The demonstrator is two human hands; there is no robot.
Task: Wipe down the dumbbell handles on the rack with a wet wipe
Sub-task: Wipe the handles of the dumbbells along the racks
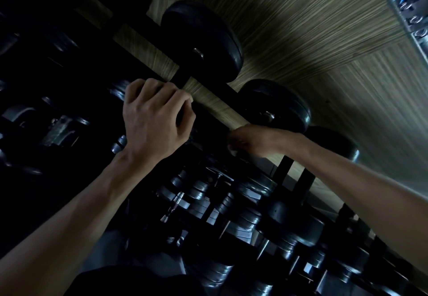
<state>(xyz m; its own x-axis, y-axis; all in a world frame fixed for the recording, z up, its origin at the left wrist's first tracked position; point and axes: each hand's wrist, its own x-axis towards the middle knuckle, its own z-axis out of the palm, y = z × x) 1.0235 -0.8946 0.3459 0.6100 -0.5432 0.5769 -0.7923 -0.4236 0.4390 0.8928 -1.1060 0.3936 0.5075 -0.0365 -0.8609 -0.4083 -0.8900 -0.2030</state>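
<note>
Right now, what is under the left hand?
The left hand curls over a dark rack bar; what its fingers grip is covered. Lower dumbbells show below.

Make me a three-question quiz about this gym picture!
1. Where is the left hand?
A. Up at the black metal rack bar
B. Flat on the floor
C. Behind the person's back

2. What colour are the big round dumbbell ends on the upper row?
A. Red
B. Black
C. Yellow

3. How are the left hand's fingers?
A. All stretched out straight
B. One finger pointing
C. Curled over

Answers:
1. A, because the left hand sits against the black metal rack bar, in front of the striped wooden wall.
2. B, because the big round dumbbell ends are black.
3. C, because the knuckles are bent, with fingers and thumb wrapped round.
</note>
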